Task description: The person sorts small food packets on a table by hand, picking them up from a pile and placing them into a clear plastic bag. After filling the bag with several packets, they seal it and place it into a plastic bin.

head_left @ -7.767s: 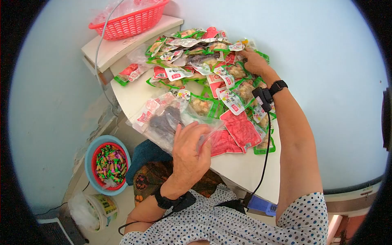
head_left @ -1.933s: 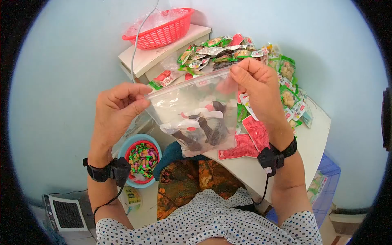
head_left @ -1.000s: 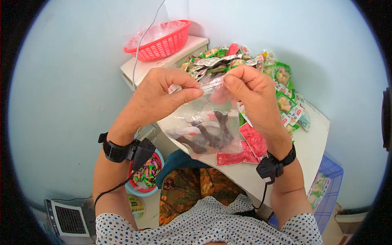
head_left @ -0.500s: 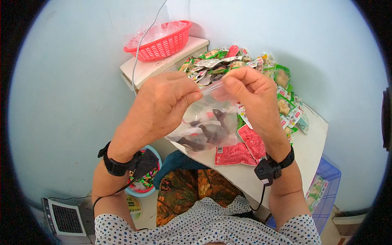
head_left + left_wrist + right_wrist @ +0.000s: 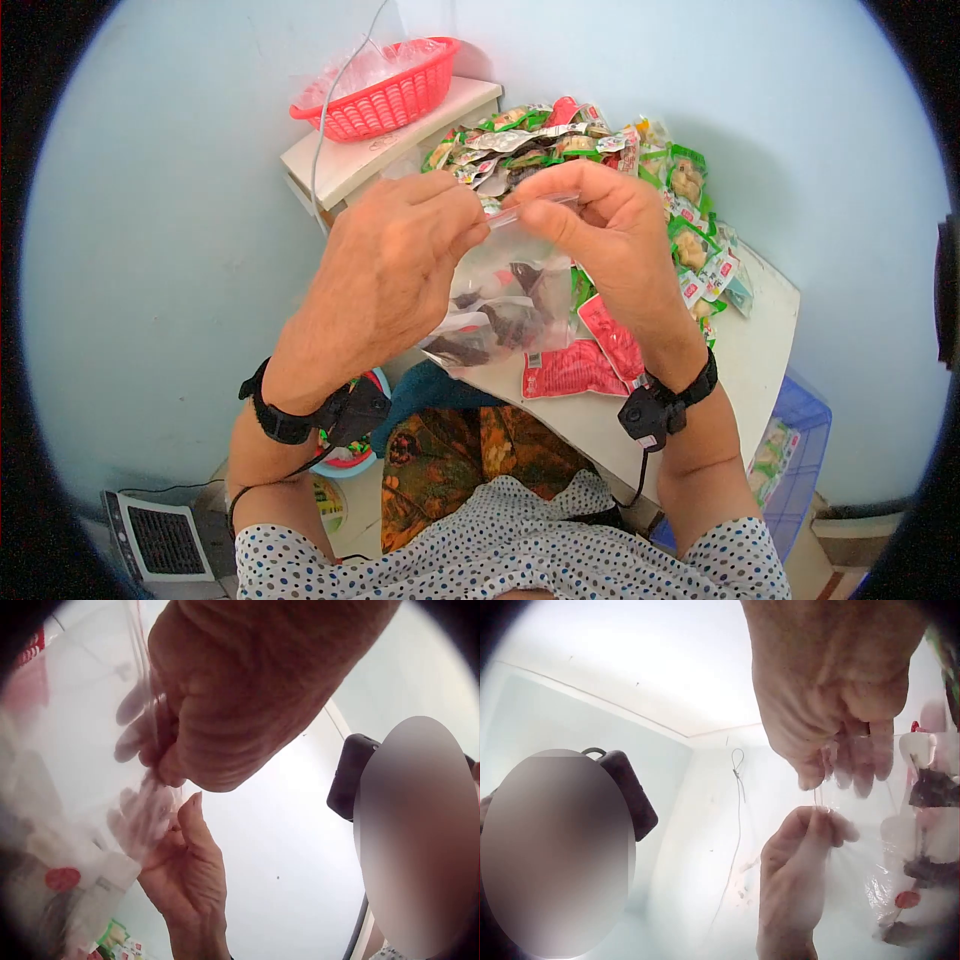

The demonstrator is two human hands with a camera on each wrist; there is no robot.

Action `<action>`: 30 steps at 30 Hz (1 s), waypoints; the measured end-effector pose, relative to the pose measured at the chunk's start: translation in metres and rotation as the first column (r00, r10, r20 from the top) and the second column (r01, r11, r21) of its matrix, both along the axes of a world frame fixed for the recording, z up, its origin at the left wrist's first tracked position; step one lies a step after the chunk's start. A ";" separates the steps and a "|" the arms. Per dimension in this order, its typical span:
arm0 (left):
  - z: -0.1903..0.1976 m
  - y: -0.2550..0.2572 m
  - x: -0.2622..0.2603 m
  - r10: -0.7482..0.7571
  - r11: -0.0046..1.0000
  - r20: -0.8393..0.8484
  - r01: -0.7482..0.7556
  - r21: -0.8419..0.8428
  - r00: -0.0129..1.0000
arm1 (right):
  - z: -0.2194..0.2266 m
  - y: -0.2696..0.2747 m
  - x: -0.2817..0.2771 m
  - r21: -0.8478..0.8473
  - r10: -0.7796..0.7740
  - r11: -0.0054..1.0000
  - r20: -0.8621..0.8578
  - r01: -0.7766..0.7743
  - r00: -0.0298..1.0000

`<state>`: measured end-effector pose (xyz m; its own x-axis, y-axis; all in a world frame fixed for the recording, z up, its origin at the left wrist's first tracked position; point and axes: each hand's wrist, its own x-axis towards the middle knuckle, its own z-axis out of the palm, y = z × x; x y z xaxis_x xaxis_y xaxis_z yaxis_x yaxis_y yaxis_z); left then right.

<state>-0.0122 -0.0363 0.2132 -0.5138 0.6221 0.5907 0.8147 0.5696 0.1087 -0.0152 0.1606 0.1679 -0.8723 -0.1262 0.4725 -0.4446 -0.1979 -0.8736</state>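
A clear zip-top bag (image 5: 505, 290) hangs between the two hands, with dark and white packets visible in its lower part. My left hand (image 5: 385, 265) pinches the bag's top edge near its middle, thumb against fingers. At the right end of that edge, my right hand (image 5: 620, 245) holds the plastic between thumb and curled fingers. In the left wrist view the left hand (image 5: 225, 690) grips the strip, and the right hand (image 5: 187, 877) is below it. The right wrist view shows the bag (image 5: 870, 855) stretched beside both hands.
Green, white and red food packets (image 5: 520, 140) are heaped on the white table (image 5: 745, 330). Red packets (image 5: 575, 370) lie near its front edge. A red basket (image 5: 390, 105) stands at the back left. Below are a blue basin (image 5: 370, 465) and a blue crate (image 5: 800, 430).
Since the spread-out hold earlier, the left hand has moved right along the bag's top edge, close to the right hand. Lately the right fingers have shifted slightly left.
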 end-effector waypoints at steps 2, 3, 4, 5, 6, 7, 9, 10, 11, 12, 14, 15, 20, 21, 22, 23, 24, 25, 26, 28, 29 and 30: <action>-0.001 0.001 0.001 0.000 1.000 0.001 0.000 0.005 1.000 | -0.002 -0.003 0.000 -0.017 0.041 0.999 0.022 -0.040 0.999; -0.002 0.001 0.001 0.000 1.000 0.001 0.000 0.008 1.000 | -0.006 -0.004 -0.002 -0.008 0.050 0.999 0.025 -0.050 0.998; -0.002 0.001 0.001 -0.002 1.000 0.005 0.002 0.014 1.000 | -0.008 -0.004 -0.003 0.001 0.059 0.998 0.027 -0.059 0.998; -0.003 0.001 0.001 -0.005 1.000 0.009 0.005 0.019 1.000 | -0.008 -0.004 -0.003 0.008 0.038 0.999 0.019 -0.039 0.999; -0.003 0.001 0.001 -0.006 1.000 0.013 0.006 0.026 1.000 | -0.008 -0.004 -0.003 0.015 0.019 1.000 0.010 -0.019 1.000; -0.005 0.000 -0.001 -0.015 0.999 0.002 0.014 0.051 1.000 | -0.007 -0.004 -0.002 0.022 0.001 1.000 -0.001 -0.001 1.000; -0.010 -0.005 -0.004 -0.030 0.994 -0.023 0.032 0.101 0.999 | -0.006 -0.004 -0.001 0.020 0.007 1.000 0.001 -0.007 1.000; -0.009 -0.009 -0.003 0.000 0.997 -0.014 0.001 0.079 1.000 | -0.005 -0.003 -0.001 0.018 0.009 1.000 0.002 -0.009 1.000; -0.007 -0.013 0.000 0.030 0.998 -0.005 -0.029 0.056 1.000 | -0.006 -0.003 -0.001 -0.004 0.013 1.000 0.002 -0.013 1.000; -0.007 -0.017 0.002 0.058 0.998 0.003 -0.058 0.032 0.998 | -0.007 -0.002 -0.003 -0.027 0.015 1.000 0.002 -0.015 1.000; -0.011 -0.024 0.008 0.112 0.992 -0.003 -0.112 0.055 0.994 | -0.009 0.000 -0.005 -0.046 0.013 0.999 0.002 -0.013 1.000; -0.012 -0.028 0.010 0.141 0.988 -0.005 -0.140 0.068 0.990 | -0.009 0.001 -0.006 -0.040 0.010 0.999 0.001 -0.010 1.000; -0.017 -0.053 0.014 0.183 0.962 0.104 -0.200 0.188 0.978 | -0.007 0.009 -0.007 0.022 -0.005 1.000 0.015 0.005 1.000; -0.016 -0.057 0.016 0.191 0.953 0.140 -0.217 0.212 0.972 | -0.005 0.012 -0.007 0.034 -0.004 0.999 0.015 0.003 1.000; -0.013 -0.062 0.016 0.169 0.954 0.174 -0.205 0.219 0.970 | -0.004 0.014 -0.007 0.046 -0.002 0.999 0.014 0.002 1.000; -0.009 -0.065 0.016 0.147 0.955 0.206 -0.193 0.226 0.968 | -0.004 0.015 -0.008 0.045 0.007 0.999 0.016 -0.008 1.000; -0.007 -0.067 0.015 0.125 0.955 0.238 -0.181 0.234 0.963 | -0.005 0.016 -0.009 0.043 0.017 0.999 0.018 -0.018 1.000; -0.007 -0.068 0.014 0.144 0.960 0.230 -0.192 0.201 0.962 | -0.005 0.016 -0.009 0.043 0.028 0.999 0.020 -0.029 0.999; -0.007 -0.067 0.013 0.164 0.964 0.222 -0.204 0.169 0.961 | -0.005 0.015 -0.009 0.037 0.032 0.999 0.025 -0.033 0.999; -0.008 -0.067 0.012 0.165 0.964 0.226 -0.206 0.171 0.960 | -0.007 0.014 -0.011 0.026 0.036 0.999 0.032 -0.037 0.999; -0.009 -0.068 0.011 0.145 0.960 0.241 -0.196 0.201 0.960 | -0.006 0.014 -0.010 0.013 0.028 1.000 0.038 -0.029 0.999; -0.009 -0.068 0.010 0.124 0.955 0.260 -0.186 0.229 0.958 | -0.006 0.011 -0.008 -0.002 0.019 1.000 0.047 -0.019 0.999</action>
